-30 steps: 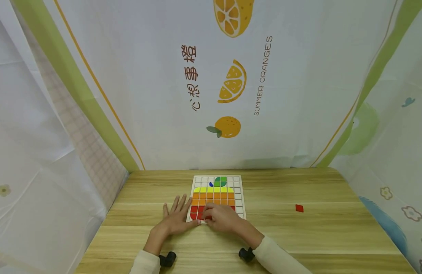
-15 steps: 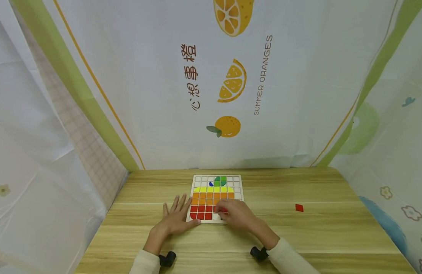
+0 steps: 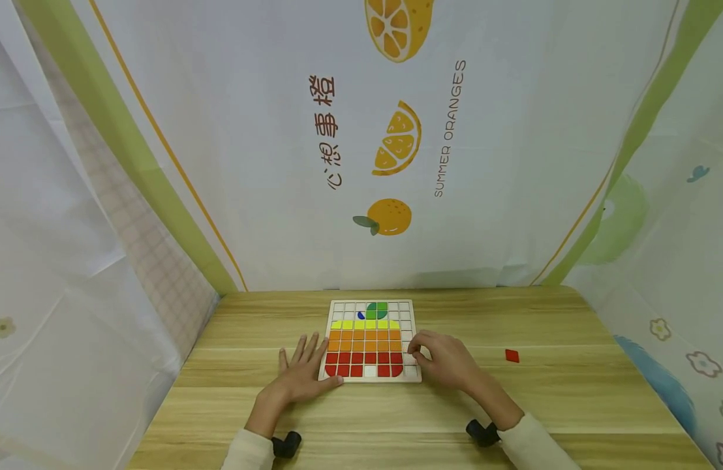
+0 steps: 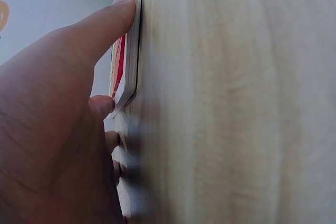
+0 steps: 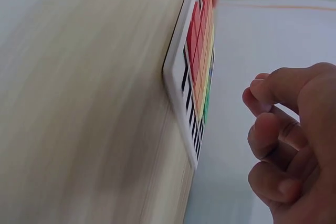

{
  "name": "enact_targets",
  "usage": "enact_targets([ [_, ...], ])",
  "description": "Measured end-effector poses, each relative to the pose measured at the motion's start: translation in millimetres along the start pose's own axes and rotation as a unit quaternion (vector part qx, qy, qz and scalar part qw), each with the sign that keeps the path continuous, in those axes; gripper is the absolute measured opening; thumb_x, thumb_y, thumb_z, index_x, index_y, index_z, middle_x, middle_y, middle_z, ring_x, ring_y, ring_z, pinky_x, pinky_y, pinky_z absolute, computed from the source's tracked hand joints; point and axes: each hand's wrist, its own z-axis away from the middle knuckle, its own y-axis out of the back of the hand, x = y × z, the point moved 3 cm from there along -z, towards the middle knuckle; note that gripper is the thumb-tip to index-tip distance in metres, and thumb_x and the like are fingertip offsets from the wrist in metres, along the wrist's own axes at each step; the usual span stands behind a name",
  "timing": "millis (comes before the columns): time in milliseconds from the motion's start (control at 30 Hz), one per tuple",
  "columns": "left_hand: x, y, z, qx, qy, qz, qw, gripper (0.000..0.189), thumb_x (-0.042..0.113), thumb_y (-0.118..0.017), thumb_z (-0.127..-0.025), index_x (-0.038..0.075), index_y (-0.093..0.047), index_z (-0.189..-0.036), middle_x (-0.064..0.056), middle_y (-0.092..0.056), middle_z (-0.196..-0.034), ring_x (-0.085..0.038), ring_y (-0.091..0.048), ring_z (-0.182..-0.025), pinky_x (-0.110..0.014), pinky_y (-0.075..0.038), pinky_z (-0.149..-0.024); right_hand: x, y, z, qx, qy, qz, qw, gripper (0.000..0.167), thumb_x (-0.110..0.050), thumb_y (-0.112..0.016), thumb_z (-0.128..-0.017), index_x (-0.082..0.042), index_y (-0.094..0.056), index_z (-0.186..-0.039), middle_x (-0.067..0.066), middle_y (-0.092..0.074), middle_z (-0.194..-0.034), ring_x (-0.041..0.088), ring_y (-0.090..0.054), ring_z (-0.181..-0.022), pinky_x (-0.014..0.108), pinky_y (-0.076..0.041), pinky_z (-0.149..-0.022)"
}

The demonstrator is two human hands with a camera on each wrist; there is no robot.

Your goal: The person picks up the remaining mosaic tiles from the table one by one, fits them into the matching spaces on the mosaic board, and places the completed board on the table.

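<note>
A square white mosaic board (image 3: 408, 333) lies on the table, its grid filled with yellow, orange and red tiles below a small green leaf shape (image 3: 377, 311). One white cell (image 3: 370, 371) shows among the red tiles of the bottom row. My left hand (image 3: 303, 378) rests flat with spread fingers at the board's left side, its thumb (image 4: 124, 11) on the near edge. Over the board's right edge hovers my right hand (image 3: 446, 359), fingers loosely bent; the right wrist view shows nothing between them. A single red tile (image 3: 511, 356) lies farther right.
The wooden table (image 3: 250, 326) extends on both sides of the board. Behind it hangs a white curtain (image 3: 267, 163) printed with oranges. Black wrist mounts (image 3: 287, 444) sit at both wrists.
My right hand has moved right from the bottom red row to the board's right edge, uncovering the red tiles and the white cell. My left hand has stayed in place.
</note>
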Motion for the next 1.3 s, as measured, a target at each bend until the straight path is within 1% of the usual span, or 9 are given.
enact_targets([
  [67, 5.8, 4.9, 2.2, -0.009, 0.012, -0.01, 0.9998, 0.102, 0.07, -0.063, -0.096, 0.013, -0.023, -0.171, -0.018, -0.01, -0.18, -0.046, -0.001, -0.166, -0.082, 0.011, -0.121, 8, 5, 5.4, 0.007, -0.007, 0.004, 0.9999, 0.011, -0.01, -0.08, -0.093, -0.019, -0.076, -0.098, -0.011, -0.074, -0.098, 0.013, -0.07, -0.083, 0.025, -0.055, -0.07],
  [167, 6.7, 5.4, 2.1, -0.014, 0.019, -0.02, 0.9995, 0.1, 0.068, -0.062, -0.098, 0.015, -0.021, -0.172, -0.016, -0.008, -0.181, -0.044, 0.0, -0.167, -0.081, 0.009, -0.122, 19, 13, 13.8, 0.021, -0.009, 0.009, 0.9997, 0.013, -0.008, -0.081, -0.092, -0.019, -0.076, -0.097, -0.011, -0.074, -0.097, 0.009, -0.067, -0.078, 0.024, -0.052, -0.066],
  [300, 4.0, 3.7, 0.3, -0.01, 0.018, -0.015, 0.9997, 0.101, 0.068, -0.064, -0.097, 0.014, -0.023, -0.172, -0.017, -0.01, -0.18, -0.045, -0.002, -0.167, -0.082, 0.009, -0.121, 35, 26, 26.1, 0.035, -0.018, 0.014, 0.9991, 0.013, -0.008, -0.082, -0.091, -0.019, -0.076, -0.098, -0.01, -0.074, -0.095, -0.002, -0.052, -0.067, 0.02, -0.044, -0.059],
  [433, -2.2, -1.3, -2.4, -0.004, 0.014, -0.006, 0.9999, 0.103, 0.07, -0.063, -0.095, 0.015, -0.022, -0.172, -0.016, -0.008, -0.181, -0.044, 0.001, -0.167, -0.08, 0.014, -0.122, 51, 41, 38.4, 0.053, -0.031, 0.019, 0.9979, 0.016, -0.007, -0.084, -0.09, -0.017, -0.077, -0.1, -0.007, -0.075, -0.096, -0.005, -0.04, -0.06, 0.02, -0.039, -0.054],
  [667, 2.0, 1.4, 0.4, -0.002, 0.009, -0.011, 0.9999, 0.102, 0.068, -0.065, -0.096, 0.013, -0.023, -0.171, -0.019, -0.011, -0.18, -0.047, -0.002, -0.166, -0.084, 0.01, -0.119, 77, 65, 60.7, 0.061, -0.076, 0.024, 0.9949, 0.015, -0.007, -0.082, -0.092, -0.016, -0.077, -0.103, -0.005, -0.076, -0.1, -0.005, -0.048, -0.064, 0.022, -0.044, -0.056],
  [900, 1.9, 1.1, -1.9, -0.008, 0.011, 0.0, 0.9999, 0.105, 0.072, -0.063, -0.095, 0.014, -0.022, -0.172, -0.017, -0.009, -0.18, -0.045, 0.0, -0.167, -0.082, 0.013, -0.12, 106, 75, 81.0, 0.051, -0.111, 0.042, 0.9917, 0.014, -0.007, -0.081, -0.093, -0.017, -0.077, -0.103, -0.001, -0.075, -0.106, 0.013, -0.073, -0.078, 0.024, -0.053, -0.059],
  [1067, -5.5, -5.7, -4.8, 0.008, 0.01, 0.001, 0.9999, 0.105, 0.075, -0.061, -0.094, 0.017, -0.021, -0.172, -0.014, -0.007, -0.181, -0.042, 0.003, -0.167, -0.079, 0.015, -0.122, 123, 74, 93.6, 0.026, -0.118, 0.067, 0.9905, 0.016, -0.007, -0.083, -0.09, -0.017, -0.078, -0.102, 0.001, -0.073, -0.11, 0.016, -0.071, -0.083, 0.024, -0.05, -0.059],
  [1200, -6.4, -5.9, -3.8, 0.016, -0.001, 0.008, 0.9998, 0.107, 0.077, -0.06, -0.093, 0.016, -0.022, -0.172, -0.017, -0.008, -0.18, -0.045, 0.002, -0.166, -0.081, 0.015, -0.12, 133, 72, 100.0, -0.014, -0.14, 0.065, 0.9879, 0.017, -0.008, -0.082, -0.09, -0.018, -0.077, -0.103, 0.005, -0.072, -0.117, 0.017, -0.069, -0.085, 0.028, -0.049, -0.059],
  [1300, -5.9, -5.7, -3.5, 0.014, -0.006, 0.014, 0.9998, 0.107, 0.078, -0.059, -0.094, 0.016, -0.021, -0.172, -0.018, -0.009, -0.18, -0.047, 0.001, -0.166, -0.083, 0.015, -0.118, 136, 72, 101.4, -0.027, -0.151, 0.057, 0.9865, 0.019, -0.006, -0.08, -0.091, -0.019, -0.078, -0.104, 0.006, -0.074, -0.119, 0.018, -0.069, -0.084, 0.031, -0.05, -0.057],
])
